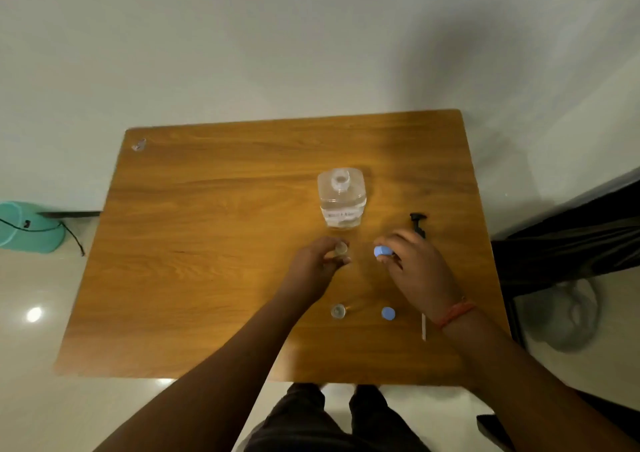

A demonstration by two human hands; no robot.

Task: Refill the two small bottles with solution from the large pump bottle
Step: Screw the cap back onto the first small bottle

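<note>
The left hand [318,261] hides most of one small bottle [341,249]. The right hand [415,271] covers the pump's [418,221] lower part. The big bottle's label [341,214] is unreadable.

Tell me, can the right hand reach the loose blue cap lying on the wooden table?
Probably yes. The loose blue cap lies uncovered just beside the right hand's wrist, but that hand already holds another blue cap.

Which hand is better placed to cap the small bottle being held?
Right hand: its fingers already hold a blue cap beside the open small bottle, which the left hand steadies.
</note>
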